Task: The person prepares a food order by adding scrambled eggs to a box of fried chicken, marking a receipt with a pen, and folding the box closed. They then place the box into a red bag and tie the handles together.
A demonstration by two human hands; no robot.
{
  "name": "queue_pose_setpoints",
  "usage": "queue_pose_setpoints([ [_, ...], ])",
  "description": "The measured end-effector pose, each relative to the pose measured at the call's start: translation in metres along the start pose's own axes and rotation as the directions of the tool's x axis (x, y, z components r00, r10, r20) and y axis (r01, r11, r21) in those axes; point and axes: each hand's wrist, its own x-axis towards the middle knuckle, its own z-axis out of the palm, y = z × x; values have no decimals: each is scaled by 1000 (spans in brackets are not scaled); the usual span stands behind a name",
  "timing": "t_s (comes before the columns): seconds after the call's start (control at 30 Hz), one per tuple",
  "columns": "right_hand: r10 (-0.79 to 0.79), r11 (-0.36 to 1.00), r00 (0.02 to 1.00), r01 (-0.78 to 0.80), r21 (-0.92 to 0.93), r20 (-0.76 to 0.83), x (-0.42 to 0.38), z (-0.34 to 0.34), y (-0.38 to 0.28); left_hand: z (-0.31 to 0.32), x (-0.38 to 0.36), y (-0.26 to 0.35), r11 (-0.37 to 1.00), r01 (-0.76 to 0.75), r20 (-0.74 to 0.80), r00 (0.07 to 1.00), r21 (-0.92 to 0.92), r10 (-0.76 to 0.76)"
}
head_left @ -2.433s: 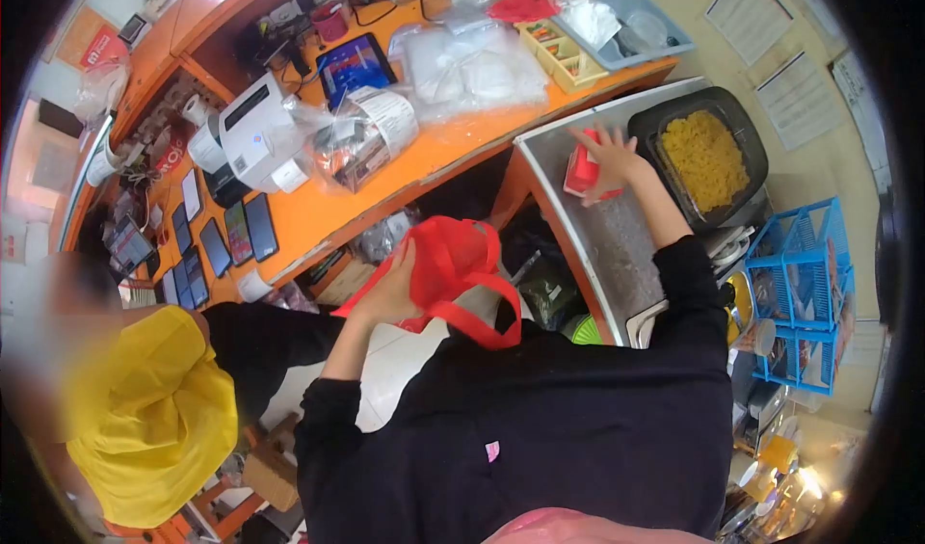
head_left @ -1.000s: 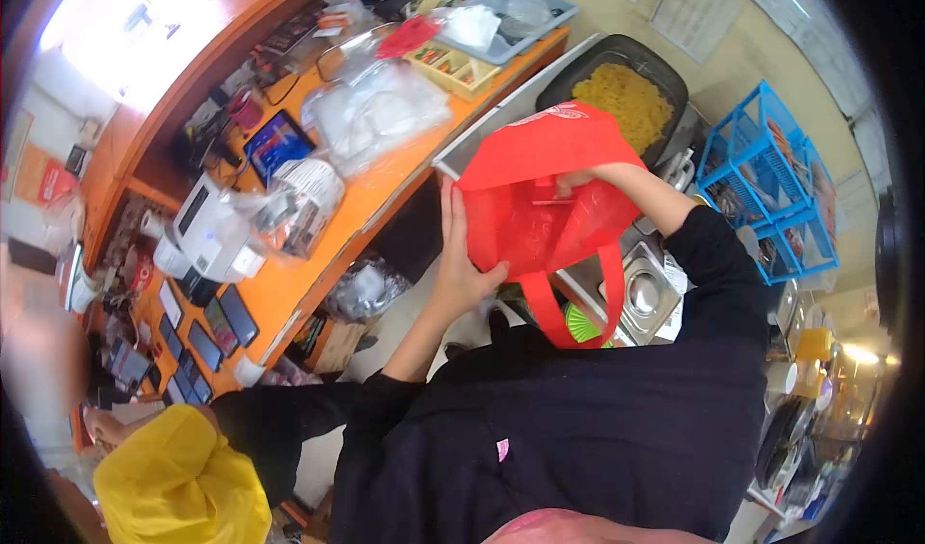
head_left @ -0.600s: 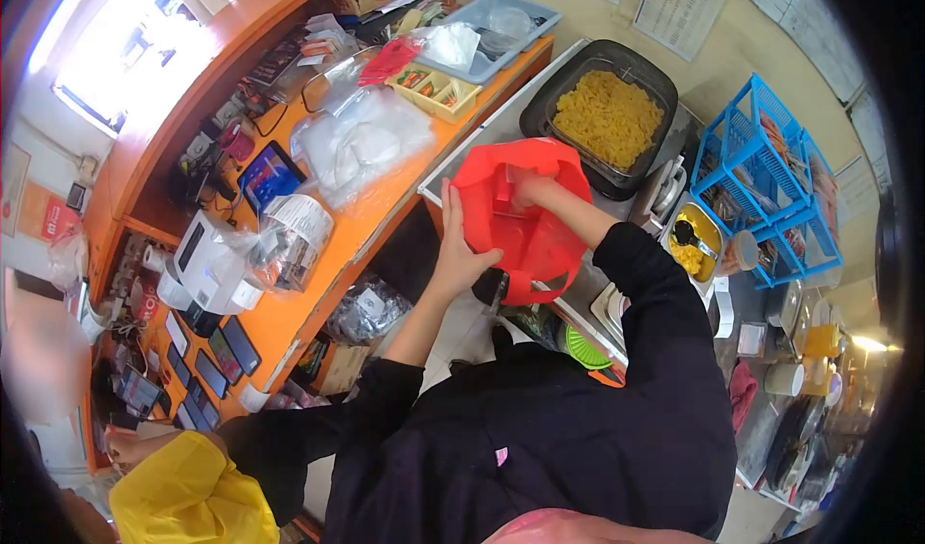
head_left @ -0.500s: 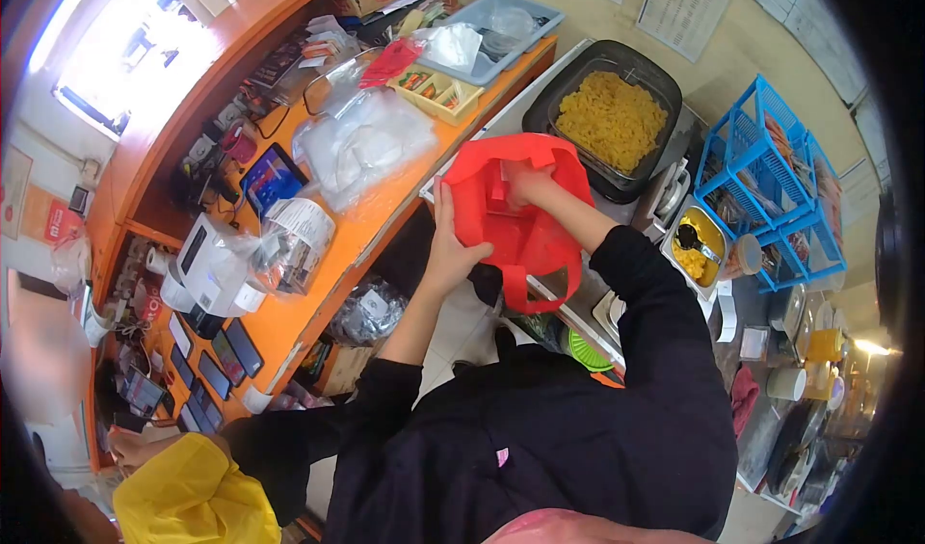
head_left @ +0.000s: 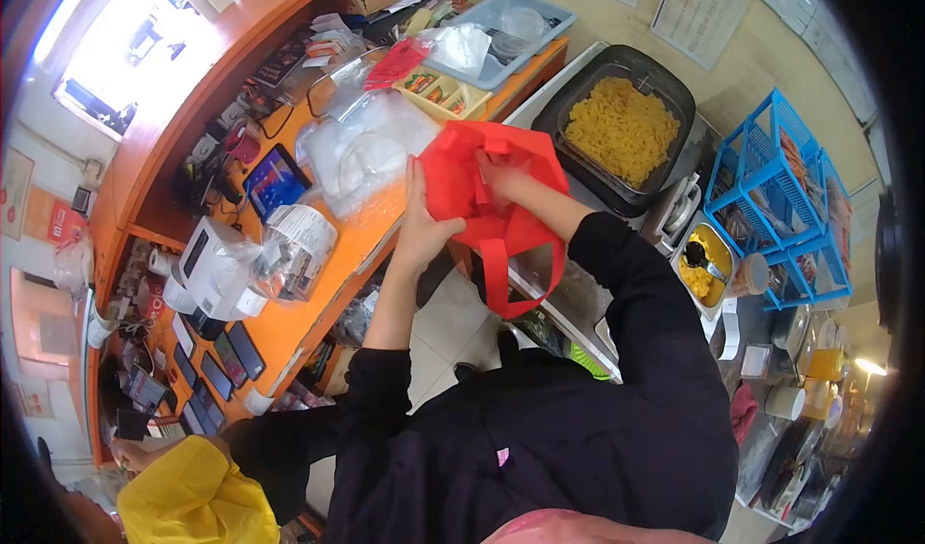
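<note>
A red fabric tote bag [head_left: 525, 159] hangs tilted in front of me with its mouth toward me and one loop handle dangling. My left hand [head_left: 424, 231] grips its left side, the thumb over the rim and the fingers along the outside. Inside the mouth is my right hand [head_left: 503, 178], its fingers bent against red folds. What those fingers hold, if anything, is hidden. Behind the bag stands a black pan [head_left: 568, 173] of yellow food [head_left: 621, 130].
An orange counter [head_left: 328, 289] at left bears plastic bags [head_left: 366, 159], a tablet [head_left: 277, 180] and several phones. Blue baskets [head_left: 771, 207] and a metal tray of yellow food [head_left: 699, 279] stand right. A person with a yellow head covering [head_left: 198, 496] is at lower left.
Both hands and the red bag have shifted a little left and the bag has tilted. My right hand stays inside its mouth. The loop handle hangs more freely.
</note>
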Motion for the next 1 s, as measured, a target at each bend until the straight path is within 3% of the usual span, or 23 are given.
queue_pose_setpoints([
  [0.07,-55,996,996,50,71,74,-15,-37,10,-8,7,2,997,-13,-15,1000,74,14],
  [0.17,-113,991,993,111,-72,-22,3,-52,46,-15,14,6,995,1,4,1000,104,-1],
  [0.27,-318,926,858,191,-325,-403,-12,-73,78,-15,22,24,997,65,35,997,-37,-63],
  [0.3,-392,904,781,228,-362,-485,-25,-93,86,-15,26,19,999,14,25,1000,48,-15],
  [0.37,-396,903,760,219,-370,-516,-36,-125,102,-18,38,6,972,-87,9,996,219,87],
  [0.4,-407,902,752,241,-359,-519,-52,-142,104,-18,42,9,991,-70,31,997,109,67],
  [0.5,-442,885,839,466,-1,-316,-59,-172,123,-23,47,30,990,28,82,996,-135,-17],
  [0.53,-487,761,804,583,286,-341,-74,-187,126,-28,43,37,982,86,78,994,-167,-74],
  [0.57,-519,550,765,640,537,-380,-85,-197,129,-32,40,33,975,45,24,999,-218,-41],
  [0.6,-350,237,783,605,760,-514,-88,-191,141,-37,36,28,965,0,-30,1000,-264,-8],
  [0.67,102,-35,740,671,741,-665,-86,-160,164,-43,34,-27,893,-299,-257,941,-337,218],
  [0.7,335,-156,683,719,677,-649,-79,-136,171,-36,31,-55,925,-237,-242,956,-297,167],
  [0.73,441,-7,632,713,701,-638,-62,-91,174,-27,30,-87,951,-171,-231,966,-256,112],
  [0.77,536,143,559,679,720,-633,-39,-33,170,-14,39,-114,919,-105,-164,985,-381,45],
  [0.8,621,315,487,563,764,-614,-23,27,156,2,48,-144,868,-28,-81,997,-495,-14],
  [0.83,643,179,568,541,822,-514,-10,78,139,22,57,-183,721,138,37,987,-679,-154],
  [0.87,670,23,561,639,769,-486,-4,109,109,48,49,-129,613,149,-44,957,-776,-288],
  [0.9,634,-398,721,614,682,-280,-1,124,81,62,53,-117,577,180,-28,942,-797,-333],
  [0.93,598,-521,748,636,569,-288,3,133,56,69,54,-126,579,205,-9,939,-789,-344],
  [1.0,683,-479,661,726,493,-309,11,137,34,82,59,-136,611,269,60,938,-744,-340],
])
